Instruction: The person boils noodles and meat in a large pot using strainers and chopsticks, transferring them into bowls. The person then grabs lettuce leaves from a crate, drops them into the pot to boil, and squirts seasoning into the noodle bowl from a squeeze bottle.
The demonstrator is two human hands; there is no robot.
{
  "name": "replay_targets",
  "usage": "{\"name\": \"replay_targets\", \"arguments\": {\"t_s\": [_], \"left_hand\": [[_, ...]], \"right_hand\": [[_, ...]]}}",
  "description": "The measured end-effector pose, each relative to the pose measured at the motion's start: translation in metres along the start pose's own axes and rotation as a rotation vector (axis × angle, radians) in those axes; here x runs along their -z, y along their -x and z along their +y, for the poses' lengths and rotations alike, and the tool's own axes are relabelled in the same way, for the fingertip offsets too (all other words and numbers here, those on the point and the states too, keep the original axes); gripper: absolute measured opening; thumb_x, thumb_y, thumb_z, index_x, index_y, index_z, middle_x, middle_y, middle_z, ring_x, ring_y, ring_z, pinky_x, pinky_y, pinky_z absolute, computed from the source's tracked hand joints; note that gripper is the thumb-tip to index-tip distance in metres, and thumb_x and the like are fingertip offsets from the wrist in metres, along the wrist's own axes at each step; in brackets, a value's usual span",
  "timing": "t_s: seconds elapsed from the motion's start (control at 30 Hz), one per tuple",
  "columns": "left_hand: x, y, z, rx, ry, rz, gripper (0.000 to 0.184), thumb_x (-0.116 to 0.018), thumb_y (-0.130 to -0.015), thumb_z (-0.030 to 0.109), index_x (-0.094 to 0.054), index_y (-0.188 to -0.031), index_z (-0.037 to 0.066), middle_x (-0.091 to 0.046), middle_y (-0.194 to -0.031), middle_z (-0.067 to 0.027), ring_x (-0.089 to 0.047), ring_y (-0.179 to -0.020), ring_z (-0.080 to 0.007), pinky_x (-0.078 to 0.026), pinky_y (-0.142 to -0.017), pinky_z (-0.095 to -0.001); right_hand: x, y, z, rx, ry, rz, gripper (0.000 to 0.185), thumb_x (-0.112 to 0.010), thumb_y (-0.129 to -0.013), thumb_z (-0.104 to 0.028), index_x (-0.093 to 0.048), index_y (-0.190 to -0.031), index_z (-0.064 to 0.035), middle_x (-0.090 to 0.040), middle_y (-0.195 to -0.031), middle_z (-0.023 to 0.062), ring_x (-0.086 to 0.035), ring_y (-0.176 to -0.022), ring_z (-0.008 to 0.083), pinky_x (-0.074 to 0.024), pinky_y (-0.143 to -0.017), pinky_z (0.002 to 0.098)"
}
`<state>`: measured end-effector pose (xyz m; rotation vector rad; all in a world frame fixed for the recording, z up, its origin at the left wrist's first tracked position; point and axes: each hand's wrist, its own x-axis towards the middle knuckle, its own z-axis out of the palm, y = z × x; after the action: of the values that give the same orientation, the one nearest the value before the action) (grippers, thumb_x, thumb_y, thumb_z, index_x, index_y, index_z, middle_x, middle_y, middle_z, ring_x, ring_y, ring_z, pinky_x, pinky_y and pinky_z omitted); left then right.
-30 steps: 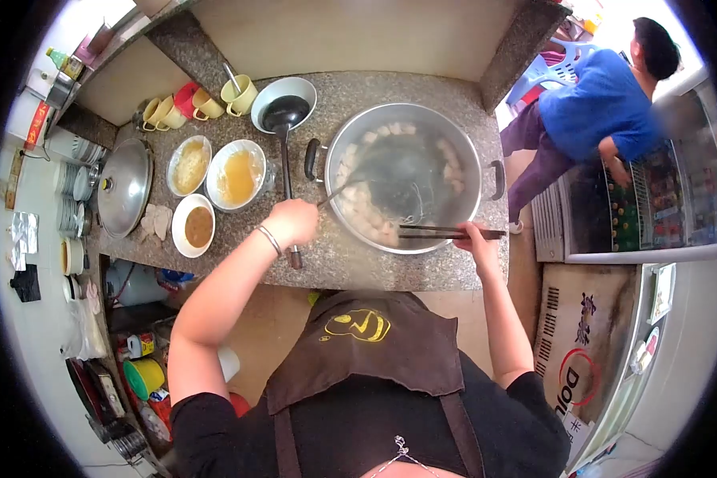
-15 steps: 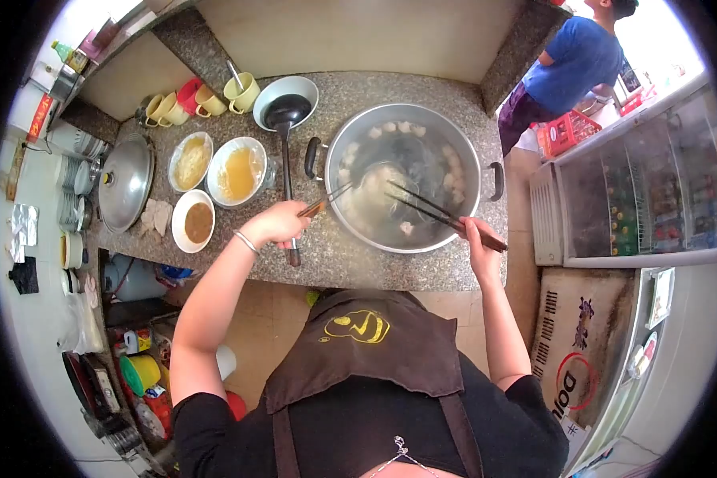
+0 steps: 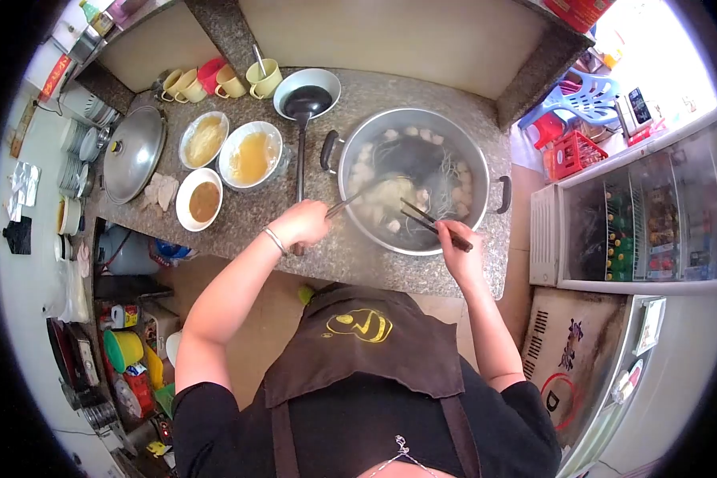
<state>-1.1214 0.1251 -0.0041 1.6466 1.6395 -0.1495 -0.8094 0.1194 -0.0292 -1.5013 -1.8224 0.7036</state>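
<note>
A large metal pot (image 3: 414,245) of cloudy liquid holds pale balls around its inside and thin noodles toward the right. My left hand (image 3: 304,223), at the pot's left, is closed round the handle of a strainer (image 3: 357,193) whose basket lies in the liquid, holding pale noodles. My right hand (image 3: 458,248) grips dark chopsticks (image 3: 429,221) at the pot's lower right rim, their tips over the liquid beside the strainer. A black ladle (image 3: 305,102) rests in a grey-white bowl (image 3: 285,77), its long handle reaching down toward my left hand.
Left of the pot are a bowl of noodles (image 3: 205,140), a bowl of yellow liquid (image 3: 251,158), a bowl of brown sauce (image 3: 199,201), a metal lid (image 3: 134,155) and several cups. At the right stand a glass-door fridge (image 3: 653,223) and a red crate (image 3: 572,156).
The view has shifted slightly. The strainer basket, with noodles in it, now sits near the pot's middle. The chopsticks have swung up and point up-left. The person in blue has left the view.
</note>
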Motion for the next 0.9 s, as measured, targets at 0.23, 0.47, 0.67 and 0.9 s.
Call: {"name": "replay_targets", "arguments": {"t_s": [0.23, 0.47, 0.67, 0.9], "left_hand": [[0.007, -0.008, -0.019, 0.088, 0.126, -0.17, 0.024, -0.045, -0.085, 0.014, -0.057, -0.08, -0.007, -0.063, -0.066, -0.0164, -0.064, -0.058, -0.0222, -0.052, -0.049, -0.0351], [0.011, -0.015, -0.062, 0.081, 0.609, -0.329, 0.021, -0.045, -0.091, 0.015, -0.053, -0.099, -0.002, -0.064, -0.076, -0.011, -0.053, -0.046, -0.012, -0.042, -0.039, -0.0243], [0.0, -0.005, -0.075, 0.089, 0.982, -0.335, 0.018, -0.048, -0.091, 0.015, -0.052, -0.103, 0.002, -0.061, -0.075, -0.0075, -0.051, -0.046, -0.0066, -0.039, -0.037, -0.0205], [-0.029, 0.012, -0.007, -0.045, 0.068, 0.095, 0.024, -0.045, -0.082, 0.011, -0.053, -0.099, -0.004, -0.062, -0.078, -0.0216, -0.063, -0.065, -0.0306, -0.052, -0.061, -0.0404]], "right_hand": [[0.003, 0.003, 0.006, -0.069, -0.075, 0.069, 0.014, -0.06, -0.086, -0.011, -0.066, -0.09, 0.0015, -0.067, -0.078, 0.0104, -0.062, -0.07, 0.0138, -0.0479, -0.063, 0.0262], [0.025, 0.002, 0.021, -0.229, -0.397, 0.172, 0.023, -0.055, -0.091, -0.018, -0.063, -0.095, 0.0033, -0.066, -0.083, 0.0097, -0.062, -0.079, 0.0131, -0.0485, -0.068, 0.0266], [0.079, -0.041, 0.019, -0.15, -0.412, 0.33, 0.023, -0.055, -0.091, -0.018, -0.063, -0.09, 0.0038, -0.064, -0.08, 0.0063, -0.06, -0.074, 0.0117, -0.0482, -0.066, 0.0237], [0.029, -0.03, 0.086, -0.099, 0.139, -0.076, 0.016, -0.059, -0.084, -0.015, -0.066, -0.089, -0.0021, -0.065, -0.074, 0.0168, -0.064, -0.069, 0.0251, -0.049, -0.063, 0.0334]]}}
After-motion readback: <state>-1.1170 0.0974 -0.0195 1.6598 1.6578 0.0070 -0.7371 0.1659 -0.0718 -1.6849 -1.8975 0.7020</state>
